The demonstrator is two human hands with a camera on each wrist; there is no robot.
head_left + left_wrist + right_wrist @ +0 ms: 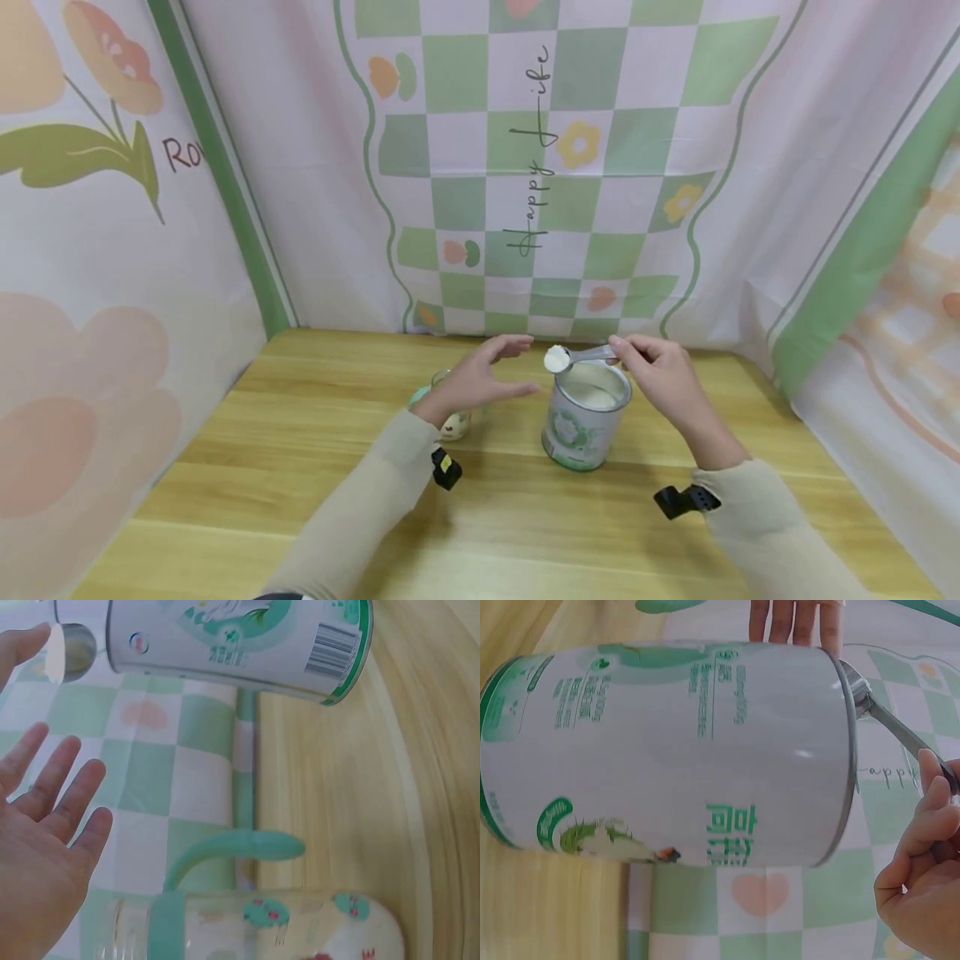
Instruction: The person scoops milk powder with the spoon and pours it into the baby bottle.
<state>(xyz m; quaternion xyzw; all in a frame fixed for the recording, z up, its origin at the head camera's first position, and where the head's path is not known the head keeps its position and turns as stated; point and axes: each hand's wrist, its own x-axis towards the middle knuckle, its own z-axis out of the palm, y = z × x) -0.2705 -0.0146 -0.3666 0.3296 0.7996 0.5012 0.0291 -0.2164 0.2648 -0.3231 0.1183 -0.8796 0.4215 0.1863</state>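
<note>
My right hand [663,379] pinches the end of a metal measuring spoon [594,354] heaped with white powder [557,359]. The spoon's bowl hovers just past the left rim of an open milk powder can [579,437], white and green with pale powder inside. Left of the can, my left hand [480,382] hangs with fingers spread and thumb apart, holding nothing. Behind that hand, partly hidden, stands a clear baby bottle [454,427]; in the left wrist view the baby bottle [300,922] shows a mint collar, a curved mint handle and printed pictures.
Everything stands on a wood-grain table [510,533]. A green and white checked cloth [517,200] hangs behind it, with patterned fabric [90,350] on the left side and more hanging on the right. Dark wrist cameras sit on both sleeves.
</note>
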